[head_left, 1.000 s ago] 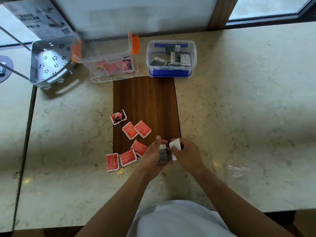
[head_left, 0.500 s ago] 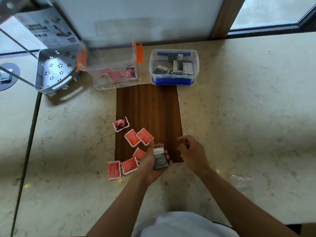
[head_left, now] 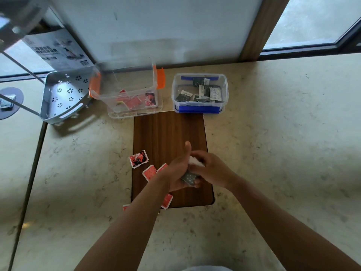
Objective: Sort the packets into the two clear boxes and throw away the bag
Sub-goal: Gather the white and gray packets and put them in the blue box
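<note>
Both hands clasp dark packets – red packets beside, boxes beyond

left hand + right hand | grip dark packets | over board

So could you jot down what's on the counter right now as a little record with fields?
left hand: holds dark packets
right hand: pinches a white packet
orange-clipped box: red packets inside
blue-clipped box: dark and white packets inside
loose red packets: on the wooden board and counter
</note>
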Motion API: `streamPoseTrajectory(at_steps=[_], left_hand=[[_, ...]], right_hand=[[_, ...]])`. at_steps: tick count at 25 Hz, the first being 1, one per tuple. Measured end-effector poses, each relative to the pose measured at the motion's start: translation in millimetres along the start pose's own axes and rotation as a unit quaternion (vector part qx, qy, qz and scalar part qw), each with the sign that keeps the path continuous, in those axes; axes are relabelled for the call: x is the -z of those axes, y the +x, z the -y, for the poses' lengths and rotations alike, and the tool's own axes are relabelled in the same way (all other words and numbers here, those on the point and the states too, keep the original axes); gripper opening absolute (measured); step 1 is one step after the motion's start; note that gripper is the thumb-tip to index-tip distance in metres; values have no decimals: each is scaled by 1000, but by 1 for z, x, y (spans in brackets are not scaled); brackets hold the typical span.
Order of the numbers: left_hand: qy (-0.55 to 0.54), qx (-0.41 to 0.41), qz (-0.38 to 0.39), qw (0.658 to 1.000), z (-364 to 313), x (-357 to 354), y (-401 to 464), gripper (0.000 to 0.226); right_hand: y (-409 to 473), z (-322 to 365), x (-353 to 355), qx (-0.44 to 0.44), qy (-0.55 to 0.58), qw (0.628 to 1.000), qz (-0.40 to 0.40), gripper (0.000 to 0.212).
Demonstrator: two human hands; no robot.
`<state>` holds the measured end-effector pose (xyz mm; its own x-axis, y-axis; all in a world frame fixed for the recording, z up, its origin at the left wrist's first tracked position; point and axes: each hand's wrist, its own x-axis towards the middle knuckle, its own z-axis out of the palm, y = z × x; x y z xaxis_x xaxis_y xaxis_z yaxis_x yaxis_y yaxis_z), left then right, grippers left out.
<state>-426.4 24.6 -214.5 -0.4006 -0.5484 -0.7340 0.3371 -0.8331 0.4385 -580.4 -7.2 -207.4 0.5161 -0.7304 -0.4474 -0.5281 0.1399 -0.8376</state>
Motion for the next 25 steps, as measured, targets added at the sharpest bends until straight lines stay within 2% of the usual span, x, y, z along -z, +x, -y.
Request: streamPoseTrajectory(at_steps=[2, 5, 7, 9, 12, 14, 16, 18, 21, 25], left_hand=[[30, 50, 2, 998, -1, 2, 0, 82], [1, 58, -38, 998, -25, -1, 8, 83], [-74, -1, -70, 995, -53, -4, 17, 75], [-107, -90, -92, 986, -88, -7, 21, 54], [1, -193, -129, 973, -137, -7, 33, 19], [79, -210, -178, 958, -163, -7, 46, 12], [168, -228, -244, 927, -192, -5, 65, 9], [225, -223, -288, 904, -219, -4, 89, 11], [282, -167, -321, 889, -243, 0, 125, 6], [332, -155, -353, 861, -240, 12, 158, 18]], right_hand=[[1, -1, 4, -29, -11, 999, 41, 30], [15, 8, 15, -30, -30, 999, 12, 22], [36, 18, 32, -31, 3, 999, -41, 20], [63, 30, 56, -35, 70, 989, -127, 20], [110, 43, 91, -37, 153, 960, -232, 22], [142, 49, 107, -36, 148, 957, -247, 18], [174, 53, 119, -21, 124, 958, -257, 10], [199, 55, 127, -33, 77, 953, -292, 13], [230, 48, 123, -74, 31, 943, -324, 16], [256, 32, 113, -116, -2, 947, -301, 17]])
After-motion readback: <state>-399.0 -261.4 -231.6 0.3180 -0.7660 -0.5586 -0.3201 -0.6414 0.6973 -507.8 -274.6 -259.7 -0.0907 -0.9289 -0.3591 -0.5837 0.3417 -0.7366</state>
